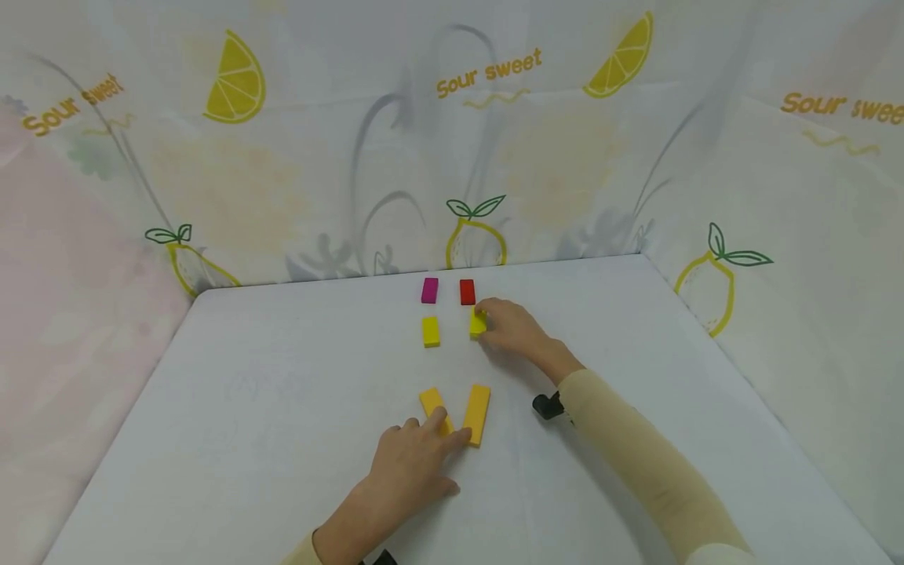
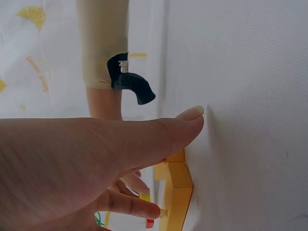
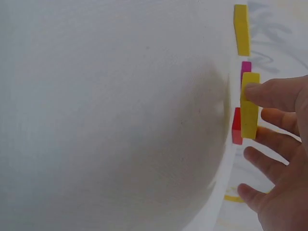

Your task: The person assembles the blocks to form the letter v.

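My right hand (image 1: 489,322) reaches to the far middle of the table, and its fingertip touches a small yellow block (image 1: 476,323) (image 3: 250,120). In the right wrist view the other fingers (image 3: 262,159) are spread and straight. My left hand (image 1: 439,430) lies flat nearer to me, with straight fingers resting on two orange blocks (image 1: 477,412) (image 2: 179,192) that lie side by side; its thumb (image 2: 187,120) presses the cloth. A second yellow block (image 1: 431,330) lies left of the first. Behind them are a magenta block (image 1: 429,289) and a red block (image 1: 467,291).
The table (image 1: 247,408) has a white cloth and is fenced on three sides by a lemon-print fabric wall (image 1: 565,157). A black wrist mount (image 1: 547,405) sits on the right forearm, just above the cloth. Bare cloth lies to the left and right of the blocks.
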`<state>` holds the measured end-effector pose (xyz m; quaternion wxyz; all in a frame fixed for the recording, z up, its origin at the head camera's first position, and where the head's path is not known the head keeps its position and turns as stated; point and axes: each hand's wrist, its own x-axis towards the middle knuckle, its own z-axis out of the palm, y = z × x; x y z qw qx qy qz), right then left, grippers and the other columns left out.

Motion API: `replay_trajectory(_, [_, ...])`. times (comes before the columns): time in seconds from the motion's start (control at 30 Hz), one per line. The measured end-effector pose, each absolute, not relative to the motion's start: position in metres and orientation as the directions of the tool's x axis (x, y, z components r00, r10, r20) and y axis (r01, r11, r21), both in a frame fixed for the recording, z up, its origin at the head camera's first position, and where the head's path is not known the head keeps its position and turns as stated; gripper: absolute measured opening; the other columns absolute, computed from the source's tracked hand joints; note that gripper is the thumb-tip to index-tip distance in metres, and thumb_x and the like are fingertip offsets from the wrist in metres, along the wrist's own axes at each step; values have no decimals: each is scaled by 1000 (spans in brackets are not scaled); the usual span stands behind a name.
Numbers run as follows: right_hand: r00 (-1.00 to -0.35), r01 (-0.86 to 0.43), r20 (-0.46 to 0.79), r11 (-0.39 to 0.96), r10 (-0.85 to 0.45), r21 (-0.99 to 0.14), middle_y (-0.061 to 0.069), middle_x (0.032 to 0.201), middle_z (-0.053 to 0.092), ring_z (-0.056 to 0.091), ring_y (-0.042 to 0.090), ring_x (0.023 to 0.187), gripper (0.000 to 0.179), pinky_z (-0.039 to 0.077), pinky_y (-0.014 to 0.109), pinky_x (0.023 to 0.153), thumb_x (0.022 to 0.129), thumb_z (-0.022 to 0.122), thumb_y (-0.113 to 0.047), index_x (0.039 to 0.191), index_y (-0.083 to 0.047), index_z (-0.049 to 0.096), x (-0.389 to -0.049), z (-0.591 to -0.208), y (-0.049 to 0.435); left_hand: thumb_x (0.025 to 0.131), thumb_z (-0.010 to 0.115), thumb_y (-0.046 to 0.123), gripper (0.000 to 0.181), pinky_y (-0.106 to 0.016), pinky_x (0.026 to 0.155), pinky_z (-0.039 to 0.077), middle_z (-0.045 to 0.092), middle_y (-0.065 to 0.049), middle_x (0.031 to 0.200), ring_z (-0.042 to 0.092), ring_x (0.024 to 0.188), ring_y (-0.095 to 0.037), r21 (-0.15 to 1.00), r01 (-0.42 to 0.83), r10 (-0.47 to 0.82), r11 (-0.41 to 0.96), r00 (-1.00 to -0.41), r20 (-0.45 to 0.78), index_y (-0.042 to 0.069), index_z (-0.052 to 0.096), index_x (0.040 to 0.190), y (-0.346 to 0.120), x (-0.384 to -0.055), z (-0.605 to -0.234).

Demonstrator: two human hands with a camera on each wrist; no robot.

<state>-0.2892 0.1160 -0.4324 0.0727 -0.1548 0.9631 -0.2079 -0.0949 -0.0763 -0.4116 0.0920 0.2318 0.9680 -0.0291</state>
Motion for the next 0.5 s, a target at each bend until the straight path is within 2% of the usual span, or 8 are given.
replay_trajectory(0.23, [-936,-298,-48,859,-348,-416,4,139,58,50,25,132,41,40,45,114,91,67,-23,130,-15,58,-284,-430,119,72,82,55,67,-31,58,44,55,-1,126,48,68,-18,-11,461,452,887,-874,-180,45,59,133,-77,-96,-412])
replay_trajectory(0.5, [-928,-336,-2,837,-374,-431,4,139,59,50,25,134,45,37,44,116,91,65,-24,134,-14,57,-277,-424,124,71,83,55,66,-33,59,45,55,-1,129,50,71,-19,-10,456,447,890,-877,-177,45,59,132,-78,-96,-413])
